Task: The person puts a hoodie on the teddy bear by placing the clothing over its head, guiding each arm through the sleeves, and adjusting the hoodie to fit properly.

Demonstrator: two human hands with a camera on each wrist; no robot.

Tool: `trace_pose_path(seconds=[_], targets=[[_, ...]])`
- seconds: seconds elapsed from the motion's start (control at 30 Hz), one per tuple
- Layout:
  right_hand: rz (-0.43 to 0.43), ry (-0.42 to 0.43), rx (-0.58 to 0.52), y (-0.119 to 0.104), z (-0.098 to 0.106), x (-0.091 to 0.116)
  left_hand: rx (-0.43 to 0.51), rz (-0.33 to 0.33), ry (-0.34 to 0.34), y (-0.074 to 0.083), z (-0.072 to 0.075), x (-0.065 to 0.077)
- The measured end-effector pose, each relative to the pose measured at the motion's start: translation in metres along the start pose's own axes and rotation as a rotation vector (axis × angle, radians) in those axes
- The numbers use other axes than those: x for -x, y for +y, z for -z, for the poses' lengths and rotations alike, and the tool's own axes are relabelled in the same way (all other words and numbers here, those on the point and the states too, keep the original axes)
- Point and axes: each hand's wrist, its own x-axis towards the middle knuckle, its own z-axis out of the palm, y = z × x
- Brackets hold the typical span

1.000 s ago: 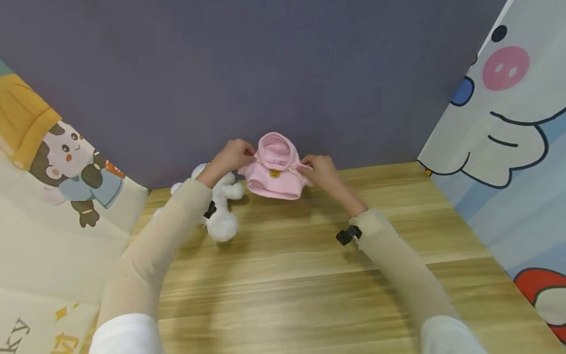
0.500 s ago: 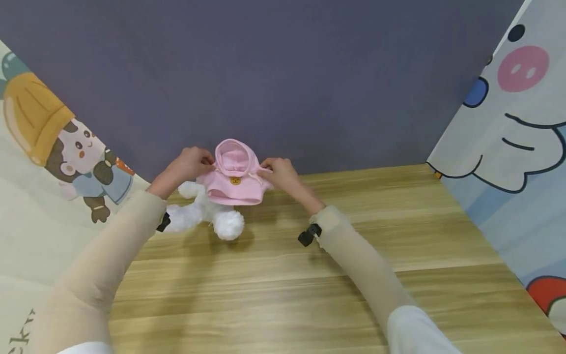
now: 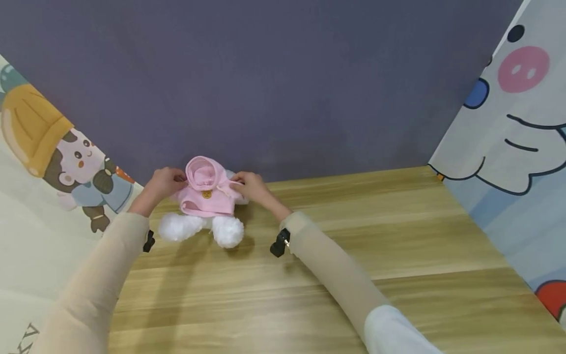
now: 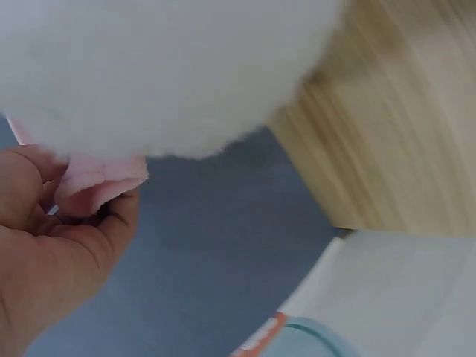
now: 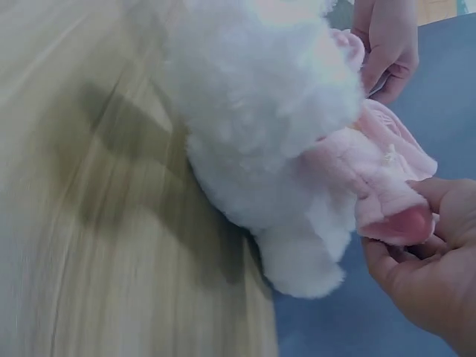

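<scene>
A small pink doll hoodie point(image 3: 210, 202) with a yellow bear badge is spread between both hands, over the body of a white plush toy point(image 3: 227, 231). My left hand point(image 3: 164, 186) pinches one sleeve, which the left wrist view shows as a pink cuff point(image 4: 100, 182) between thumb and fingers. By the other sleeve, my right hand point(image 3: 254, 189) grips the cloth; its cuff opening point(image 5: 398, 223) faces the right wrist camera. Two fluffy feet poke out below the hem. The hoodie covers the toy's upper part in the head view.
The wood-grain table point(image 3: 309, 275) runs up to a dark grey wall panel point(image 3: 283, 88) close behind the toy. A printed curtain point(image 3: 26, 236) stands at the left, and another printed curtain point(image 3: 526, 147) at the right. Black wrist cameras sit on both forearms.
Both hands have carried the hoodie leftward and slightly down, from beside the plush toy to over its body. The head view has also shifted a little.
</scene>
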Motion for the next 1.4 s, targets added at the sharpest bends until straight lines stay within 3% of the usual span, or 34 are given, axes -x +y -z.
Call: trace_pose_path(seconds=[0.2, 0.4, 0.57, 0.73, 0.87, 1.0, 1.1, 1.17, 1.23, 1.4], targets=[[-0.061, -0.005, 0.006, 0.008, -0.017, -0.005, 0.004, 0.032, 0.000, -0.025, -0.018, -0.006], [-0.062, -0.033, 0.043, 0.010, -0.024, -0.005, -0.029, 0.047, -0.028, -0.037, -0.029, -0.010], [-0.049, 0.008, 0.098, 0.011, -0.025, -0.005, -0.021, 0.046, -0.039, -0.038, -0.027, -0.010], [-0.015, 0.061, 0.130, 0.017, -0.024, -0.008, 0.016, 0.081, -0.091, -0.042, -0.016, -0.005], [-0.056, 0.069, 0.105, 0.024, -0.021, -0.009, 0.132, 0.133, -0.158, -0.052, -0.013, 0.003], [-0.123, 0.011, 0.016, 0.030, -0.019, -0.007, 0.347, 0.183, -0.255, -0.068, -0.017, 0.014], [-0.165, -0.021, -0.055, 0.032, -0.020, -0.005, 0.472, 0.188, -0.333, -0.079, -0.024, 0.023], [-0.184, -0.036, -0.079, 0.033, -0.020, -0.004, 0.504, 0.173, -0.359, -0.083, -0.029, 0.027], [-0.189, -0.047, -0.097, 0.035, -0.021, -0.003, 0.518, 0.139, -0.349, -0.086, -0.035, 0.031], [-0.177, -0.050, -0.104, 0.037, -0.022, -0.004, 0.561, -0.007, -0.247, -0.087, -0.048, 0.035]])
